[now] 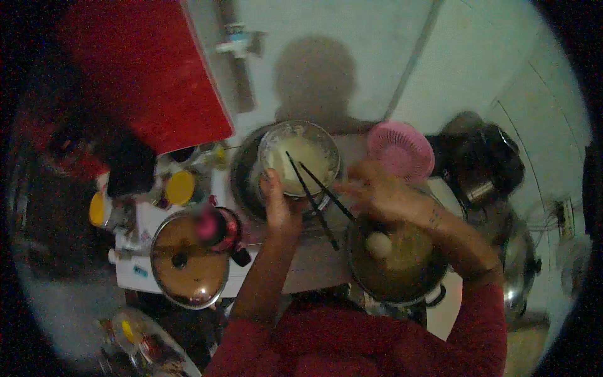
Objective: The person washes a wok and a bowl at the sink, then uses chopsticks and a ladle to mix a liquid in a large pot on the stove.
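My left hand (pixel 279 202) grips a metal bowl (pixel 335 160) by its near left side, thumb up at the rim. Pale, wet batter or dough (pixel 301 151) fills the bowl and smears its inner wall. Two dark chopsticks (pixel 314 202) lean in it, their other ends sticking out over the near rim. To the right, my right hand (pixel 377 193) is motion-blurred above the far side of a large pot (pixel 400 299); whether it holds anything is unclear. A pale round lump (pixel 379 245) sits in the pot, which seems to contain liquid.
A pink plastic basket (pixel 400 148) stands behind my right hand. At left are a glass lid (pixel 188 264), a pink-and-black object (pixel 221 231) and yellow-lidded jars (pixel 180 187). A black appliance (pixel 494 165) stands at far right. Behind the counter (pixel 311 268) rises a wall (pixel 377 28).
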Tool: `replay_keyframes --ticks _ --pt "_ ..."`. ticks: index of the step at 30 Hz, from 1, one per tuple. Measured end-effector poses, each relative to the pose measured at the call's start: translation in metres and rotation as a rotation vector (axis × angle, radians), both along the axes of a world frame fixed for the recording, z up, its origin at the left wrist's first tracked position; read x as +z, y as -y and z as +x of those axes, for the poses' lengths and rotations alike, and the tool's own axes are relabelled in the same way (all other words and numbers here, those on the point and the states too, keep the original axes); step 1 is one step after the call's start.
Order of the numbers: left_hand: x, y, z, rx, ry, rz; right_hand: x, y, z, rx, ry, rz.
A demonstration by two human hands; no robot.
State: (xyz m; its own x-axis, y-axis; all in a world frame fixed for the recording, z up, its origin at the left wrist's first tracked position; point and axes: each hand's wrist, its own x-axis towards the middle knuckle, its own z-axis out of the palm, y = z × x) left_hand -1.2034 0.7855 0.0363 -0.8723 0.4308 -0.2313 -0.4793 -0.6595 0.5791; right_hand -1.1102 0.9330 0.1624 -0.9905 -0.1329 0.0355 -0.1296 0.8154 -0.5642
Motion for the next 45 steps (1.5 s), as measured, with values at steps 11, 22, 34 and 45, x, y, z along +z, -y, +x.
replay_keyframes --ticks 11,22,34,45 --pt "0.010 -0.070 0.148 -0.764 -0.083 0.186 0.016 -0.025 0.221 -0.259 -0.441 0.162" --pt "0.005 -0.100 0.326 -1.272 -0.115 -0.114 -0.026 -0.003 0.484 -1.393 -0.502 -1.030" --pt "-0.035 -0.096 0.409 -1.413 -0.131 -0.026 -0.069 0.024 0.553 -1.332 -1.114 -1.304" --pt "-0.023 -0.110 0.381 -1.445 -0.108 -0.053 -0.039 0.012 0.546 -1.392 -0.533 -0.845"
